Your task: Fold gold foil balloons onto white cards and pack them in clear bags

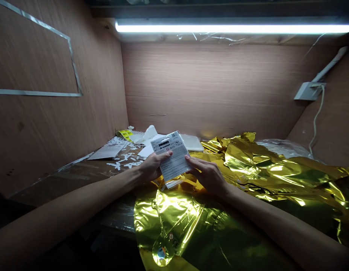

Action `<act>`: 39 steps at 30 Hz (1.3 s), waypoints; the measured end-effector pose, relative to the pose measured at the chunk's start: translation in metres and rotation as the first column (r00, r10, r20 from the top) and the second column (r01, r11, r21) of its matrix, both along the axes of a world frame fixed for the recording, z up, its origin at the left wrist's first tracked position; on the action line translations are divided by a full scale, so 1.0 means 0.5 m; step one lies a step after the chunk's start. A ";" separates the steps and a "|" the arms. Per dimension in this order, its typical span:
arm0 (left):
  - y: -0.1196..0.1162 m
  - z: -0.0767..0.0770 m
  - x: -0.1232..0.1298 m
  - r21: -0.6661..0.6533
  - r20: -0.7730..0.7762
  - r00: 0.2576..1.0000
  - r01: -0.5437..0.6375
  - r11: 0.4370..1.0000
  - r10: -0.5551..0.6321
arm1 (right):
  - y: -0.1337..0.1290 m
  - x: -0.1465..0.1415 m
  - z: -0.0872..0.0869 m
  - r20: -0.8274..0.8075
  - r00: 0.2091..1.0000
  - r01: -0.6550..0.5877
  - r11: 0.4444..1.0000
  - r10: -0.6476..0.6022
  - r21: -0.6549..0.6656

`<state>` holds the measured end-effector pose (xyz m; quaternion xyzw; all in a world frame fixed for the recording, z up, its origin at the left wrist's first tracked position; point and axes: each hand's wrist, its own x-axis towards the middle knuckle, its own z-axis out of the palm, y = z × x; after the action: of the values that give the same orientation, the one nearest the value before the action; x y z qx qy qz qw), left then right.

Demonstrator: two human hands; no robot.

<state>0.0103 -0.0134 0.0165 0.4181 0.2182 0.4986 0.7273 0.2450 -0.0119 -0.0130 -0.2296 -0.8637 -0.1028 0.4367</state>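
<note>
A flat printed card package [174, 160] in clear plastic, with a hang hole at its top and a barcode, is held tilted above the table. My left hand [153, 165] grips its left edge, the thumb lying across the printed face. On the right edge, my right hand [207, 173] is closed with its fingers against the package. Shiny gold foil [180, 218] lies beneath both hands, hanging over the table's front edge and spreading far to the right.
White paper scraps [129, 160], a printed sheet [108, 150] and yellow stickers [125, 134] lie at the back left. Clear plastic [284, 148] sits at the back right. Wooden walls [205, 86] enclose the table; a cable [316, 124] hangs from a white box [308, 91].
</note>
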 end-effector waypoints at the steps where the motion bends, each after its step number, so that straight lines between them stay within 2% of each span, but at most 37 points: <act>1: 0.002 0.000 -0.003 0.018 -0.010 1.000 0.024 1.000 -0.023 | 0.000 -0.001 0.001 -0.007 1.000 0.006 1.000 -0.006 -0.003; 5: 0.012 -0.001 -0.018 0.098 -0.105 0.981 0.175 0.980 -0.165 | 0.010 -0.004 0.005 -0.088 0.993 0.077 0.997 -0.078 -0.008; 7: 0.018 -0.001 -0.024 0.094 -0.188 0.962 0.217 0.972 -0.197 | 0.017 -0.002 0.006 -0.126 0.985 0.120 0.993 -0.120 -0.009; 10: 0.024 -0.005 -0.027 0.053 -0.285 0.947 0.168 0.984 -0.146 | 0.020 0.003 0.007 -0.101 0.982 0.164 0.986 -0.161 0.024; 13: 0.024 -0.010 -0.022 0.046 -0.297 0.945 0.157 0.987 -0.136 | 0.008 0.000 0.011 -0.062 0.969 0.246 0.962 -0.240 0.118; 15: 0.021 -0.013 -0.016 0.060 -0.288 0.944 0.188 0.980 -0.163 | -0.004 -0.008 0.016 0.014 0.975 0.217 0.965 -0.221 0.150; 19: 0.015 -0.017 -0.008 0.087 -0.296 0.930 0.253 0.963 -0.218 | -0.019 -0.027 0.019 0.272 0.962 -0.004 1.000 -0.001 0.019; 22: 0.011 -0.021 0.000 0.073 -0.274 0.936 0.248 0.966 -0.219 | -0.017 -0.036 0.012 0.266 0.963 -0.035 0.998 0.046 -0.045; 26: -0.004 -0.022 0.017 0.046 -0.263 0.945 0.213 0.976 -0.194 | -0.021 -0.050 0.005 0.235 0.970 -0.051 0.997 0.064 -0.059; 30: -0.018 -0.020 0.030 0.004 -0.250 0.954 0.172 0.985 -0.165 | -0.038 -0.070 0.007 0.219 0.976 0.010 0.998 0.005 -0.066; 34: -0.015 -0.029 0.032 -0.045 -0.213 0.971 0.100 0.994 -0.107 | -0.049 -0.084 0.009 0.233 0.970 0.106 0.986 -0.074 -0.131; 39: -0.009 -0.039 0.035 -0.052 -0.201 0.974 0.098 0.994 -0.107 | -0.048 -0.087 0.005 0.255 0.961 0.165 0.965 -0.111 -0.203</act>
<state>0.0278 -0.0180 -0.0031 0.4623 0.2802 0.4103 0.7345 0.2014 -0.0360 -0.0104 -0.3227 -0.8982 -0.0632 0.2918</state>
